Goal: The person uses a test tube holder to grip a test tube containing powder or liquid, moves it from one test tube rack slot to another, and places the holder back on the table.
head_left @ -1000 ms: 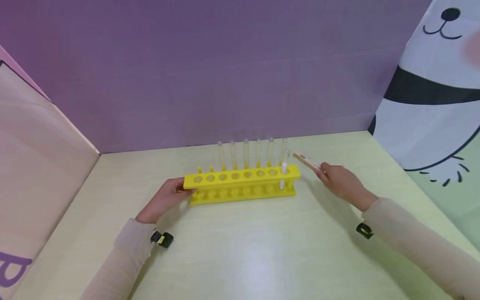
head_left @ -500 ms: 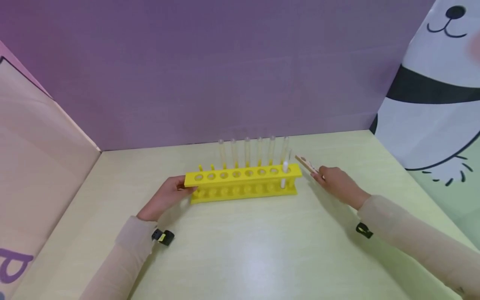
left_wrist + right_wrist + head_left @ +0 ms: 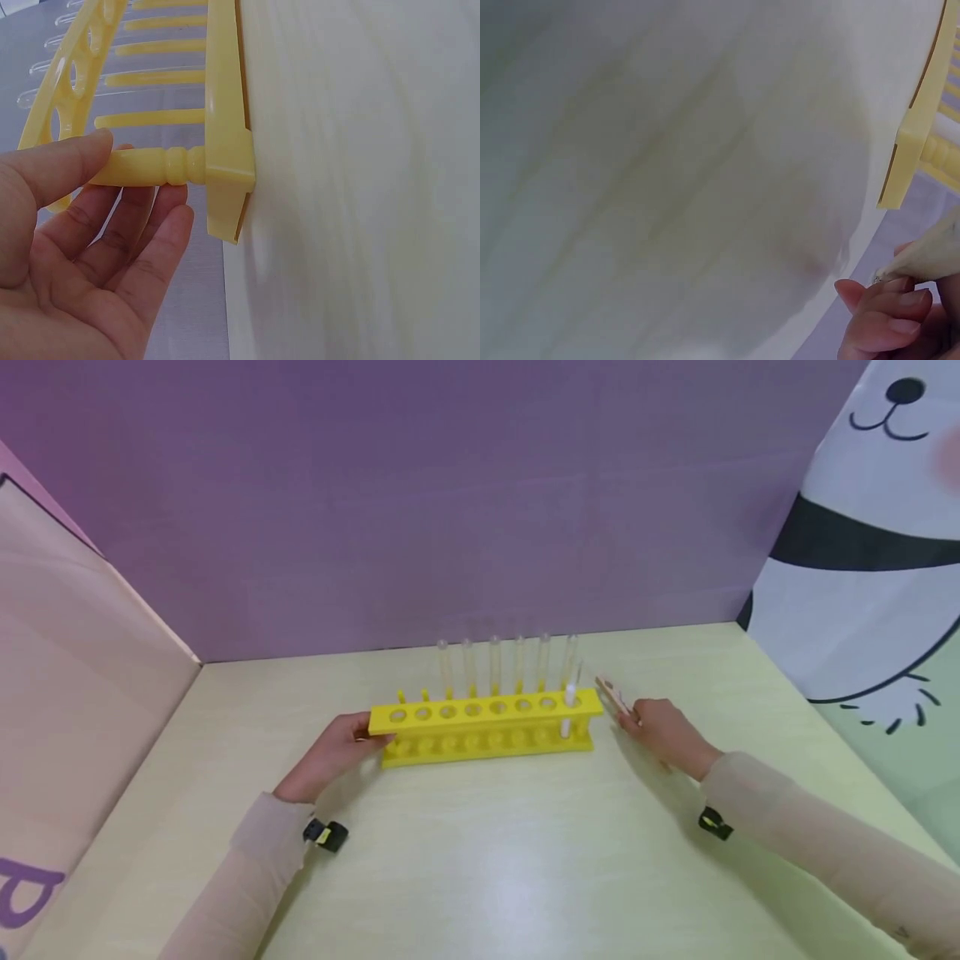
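My left hand [image 3: 337, 756] pinches the left end post of a yellow test tube rack [image 3: 480, 718], thumb and fingers round the post [image 3: 142, 166] in the left wrist view. Several clear test tubes [image 3: 495, 664] stand upside down on the pegs along the rack's back row. A tube with a white part [image 3: 570, 695] sits in the front hole at the far right. Just beyond that end, my right hand [image 3: 667, 735] holds a wooden test tube clamp [image 3: 613, 695], its tip pointing up and left. In the right wrist view the fingers [image 3: 889, 330] curl round the clamp's pale wood [image 3: 934, 251].
The rack stands on a pale wooden table [image 3: 480, 860]. Behind it rises a purple wall [image 3: 465, 510]. A light panel [image 3: 82, 635] borders the left side, and a panda-print panel [image 3: 862, 602] borders the right.
My right hand has shifted a little left, and the clamp now points more steeply, its tip slightly lower and further right. The left hand stays on the rack, which has barely moved.
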Demonstrator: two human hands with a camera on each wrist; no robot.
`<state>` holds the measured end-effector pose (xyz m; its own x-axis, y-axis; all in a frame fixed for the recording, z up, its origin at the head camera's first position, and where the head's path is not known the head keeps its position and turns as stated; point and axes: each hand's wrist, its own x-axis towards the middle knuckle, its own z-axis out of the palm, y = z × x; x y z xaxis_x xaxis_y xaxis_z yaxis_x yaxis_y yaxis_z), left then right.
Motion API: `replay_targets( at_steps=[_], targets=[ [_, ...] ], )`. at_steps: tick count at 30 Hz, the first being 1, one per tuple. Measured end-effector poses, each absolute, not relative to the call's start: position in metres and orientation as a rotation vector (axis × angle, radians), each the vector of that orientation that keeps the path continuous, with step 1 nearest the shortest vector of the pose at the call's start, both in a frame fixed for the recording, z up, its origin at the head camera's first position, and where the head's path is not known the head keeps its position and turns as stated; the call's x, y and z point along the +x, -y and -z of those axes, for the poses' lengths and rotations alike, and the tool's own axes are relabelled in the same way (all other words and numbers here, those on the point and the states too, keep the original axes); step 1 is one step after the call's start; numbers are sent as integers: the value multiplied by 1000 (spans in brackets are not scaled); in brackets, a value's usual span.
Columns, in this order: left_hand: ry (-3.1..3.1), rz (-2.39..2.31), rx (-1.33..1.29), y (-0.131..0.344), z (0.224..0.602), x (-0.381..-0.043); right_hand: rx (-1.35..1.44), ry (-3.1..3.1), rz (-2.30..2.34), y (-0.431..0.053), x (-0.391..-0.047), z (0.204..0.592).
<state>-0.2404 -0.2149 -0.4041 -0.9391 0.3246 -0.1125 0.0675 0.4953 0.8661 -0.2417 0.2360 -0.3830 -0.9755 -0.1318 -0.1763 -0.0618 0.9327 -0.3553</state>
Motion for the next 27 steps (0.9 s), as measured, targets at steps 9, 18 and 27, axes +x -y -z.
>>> replay_targets(
  at_steps=[9, 18, 27],
  targets=[
    [-2472, -1404, 305, 216, 405, -240, -137, -2867, 503, -229, -242, 386],
    [-2478, -1392, 291, 215, 405, -240, -216, -2926, 483, -226, -241, 389],
    [-2473, -1388, 279, 214, 403, -239, -215, -2927, 451, -223, -240, 389]
  ],
)
